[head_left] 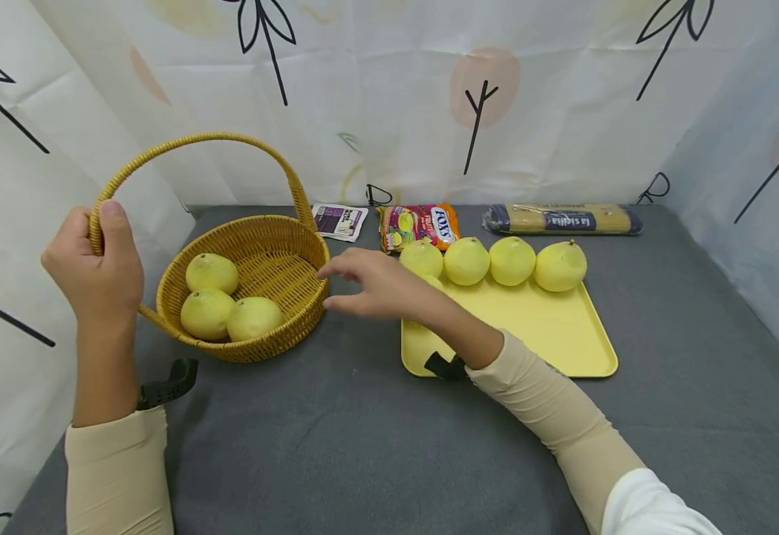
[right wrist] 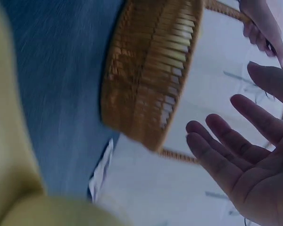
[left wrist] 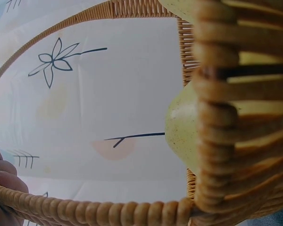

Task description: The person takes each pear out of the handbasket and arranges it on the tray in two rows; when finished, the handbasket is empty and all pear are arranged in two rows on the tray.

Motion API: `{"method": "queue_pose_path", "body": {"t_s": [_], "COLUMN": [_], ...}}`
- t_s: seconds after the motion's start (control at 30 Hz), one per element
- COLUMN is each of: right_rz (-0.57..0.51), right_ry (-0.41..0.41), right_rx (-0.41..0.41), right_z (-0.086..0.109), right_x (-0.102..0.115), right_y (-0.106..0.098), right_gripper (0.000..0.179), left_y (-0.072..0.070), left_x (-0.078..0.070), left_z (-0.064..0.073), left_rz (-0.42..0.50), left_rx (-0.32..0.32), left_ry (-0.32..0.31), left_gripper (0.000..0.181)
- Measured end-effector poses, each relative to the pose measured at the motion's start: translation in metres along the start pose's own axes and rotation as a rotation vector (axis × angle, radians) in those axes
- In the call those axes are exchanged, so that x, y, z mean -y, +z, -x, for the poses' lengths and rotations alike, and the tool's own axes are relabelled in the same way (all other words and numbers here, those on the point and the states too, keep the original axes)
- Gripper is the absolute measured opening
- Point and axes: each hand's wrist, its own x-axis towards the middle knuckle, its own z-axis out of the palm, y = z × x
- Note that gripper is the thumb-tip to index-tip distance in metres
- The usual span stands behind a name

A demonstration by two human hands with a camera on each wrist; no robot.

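Note:
My left hand (head_left: 102,267) grips one side of the tall arched handle (head_left: 209,137) of a brown wicker basket (head_left: 289,271). Three pale yellow-green round fruits (head_left: 212,273) lie in the basket's left part. The basket looks slightly tilted. In the left wrist view, my fingers (left wrist: 7,174) show at the edge beside the handle, and a fruit (left wrist: 181,125) rises past the weave. My right hand (head_left: 379,286) hovers by the basket's right rim, holding nothing. The right wrist view shows its fingers (right wrist: 226,136) extended and spread, apart from the basket.
A yellow tray (head_left: 529,327) right of the basket carries several more fruits (head_left: 512,260), partly hidden by my right forearm. Behind stand a candy bag (head_left: 422,225), a purple-and-white packet (head_left: 340,221) and a pasta packet (head_left: 563,220). A patterned curtain (head_left: 389,111) encloses the grey table (head_left: 362,446).

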Motion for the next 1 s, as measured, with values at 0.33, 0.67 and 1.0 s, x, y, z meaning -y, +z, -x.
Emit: {"method": "queue_pose_path", "body": {"t_s": [0.33,0.67,1.0], "right_rz": [-0.002,0.063,0.039], "right_ry": [-0.074,0.044,0.01], "right_rx": [0.059,0.157,0.272], "right_z": [-0.057,-0.088,-0.1], "right_x": [0.023,0.027,0.027], "right_y": [0.049,0.072,0.071], "right_gripper": [0.047,0.066,0.059], "left_y": [-0.001,0.0,0.0], "left_x": [0.0,-0.002,0.0], "left_z": [0.0,-0.001,-0.001], "left_rz": [-0.001,0.01,0.008], "left_rx": [0.0,0.003,0.001], "left_ry": [-0.005,0.005,0.005], "left_gripper": [0.035,0.034,0.035]}}
